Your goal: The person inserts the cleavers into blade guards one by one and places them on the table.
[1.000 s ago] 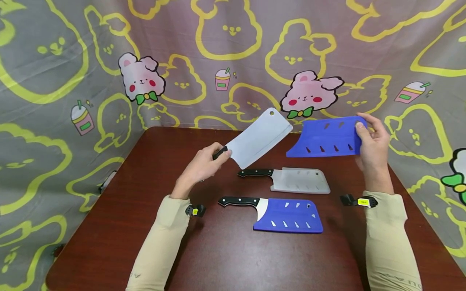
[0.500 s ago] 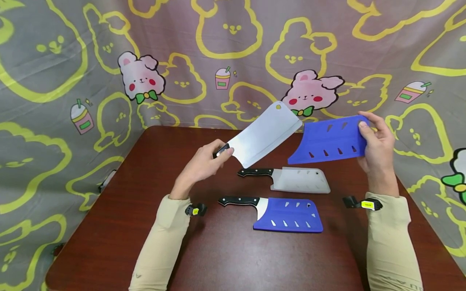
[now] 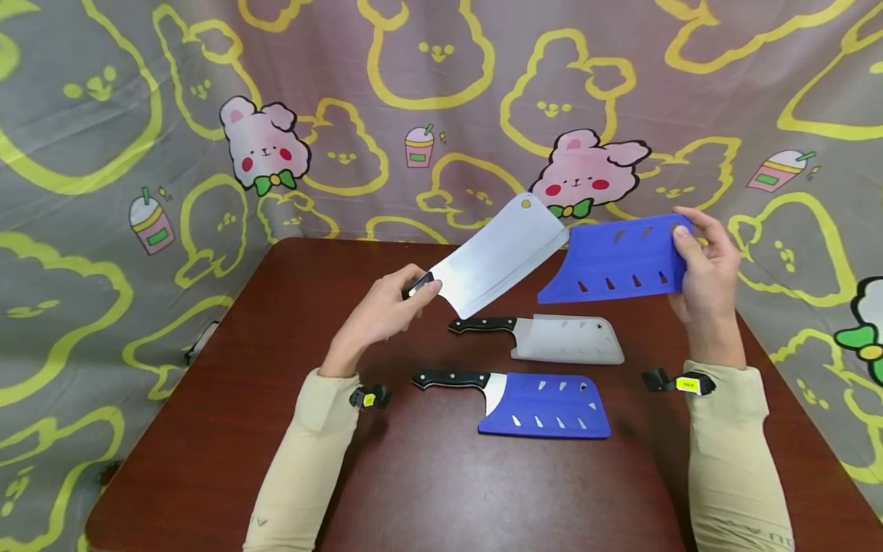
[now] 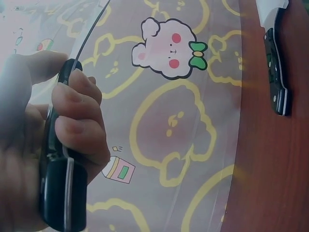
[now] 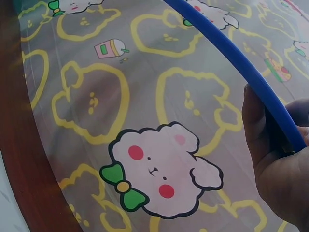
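My left hand [image 3: 389,307] grips the black handle [image 4: 63,193] of a cleaver [image 3: 493,257], its bare blade tilted up to the right above the table. The blade has a round hole near its upper corner. In my right hand [image 3: 710,284] a blue blade cover [image 3: 614,261] with slots is pinched at its right end, thumb on the near face. The blade's right corner comes right at the cover's left edge in the head view. The right wrist view shows the cover edge-on as a curved blue strip [image 5: 241,63].
Below the hands, a second cleaver in a whitish cover [image 3: 569,340] lies on the dark red table [image 3: 276,452]. Nearer lies another cleaver in a blue cover [image 3: 545,406], black handle to the left. A patterned curtain [image 3: 331,46] hangs behind the table.
The bare blade has shifted slightly up and right, closing the gap to the blue cover. My right hand with the cover has dipped and come back, now slightly left. The lying cleavers stay put.
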A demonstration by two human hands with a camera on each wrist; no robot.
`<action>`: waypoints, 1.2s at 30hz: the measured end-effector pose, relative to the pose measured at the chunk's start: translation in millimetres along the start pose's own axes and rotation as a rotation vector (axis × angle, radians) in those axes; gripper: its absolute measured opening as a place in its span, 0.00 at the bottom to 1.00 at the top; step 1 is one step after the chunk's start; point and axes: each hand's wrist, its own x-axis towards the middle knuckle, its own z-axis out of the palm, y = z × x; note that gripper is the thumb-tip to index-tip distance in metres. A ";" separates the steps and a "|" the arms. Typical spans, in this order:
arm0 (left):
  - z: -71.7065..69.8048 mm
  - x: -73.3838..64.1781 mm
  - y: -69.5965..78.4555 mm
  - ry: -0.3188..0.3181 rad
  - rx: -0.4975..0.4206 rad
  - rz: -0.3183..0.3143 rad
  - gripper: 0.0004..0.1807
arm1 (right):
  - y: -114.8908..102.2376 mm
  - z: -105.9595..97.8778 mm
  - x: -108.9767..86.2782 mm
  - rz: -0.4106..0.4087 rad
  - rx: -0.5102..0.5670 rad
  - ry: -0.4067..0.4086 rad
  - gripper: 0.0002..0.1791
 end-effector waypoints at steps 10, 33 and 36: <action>0.9 0.1 -1.1 -0.005 -0.008 0.004 0.19 | 3.2 -0.8 -1.0 0.009 -0.043 0.019 0.21; -4.8 -4.3 1.3 -0.018 -0.074 0.056 0.17 | 7.3 5.1 -0.2 -0.022 -0.028 0.069 0.21; -6.6 -6.6 3.8 -0.043 -0.072 0.073 0.15 | 6.1 3.8 0.3 -0.027 0.008 0.084 0.20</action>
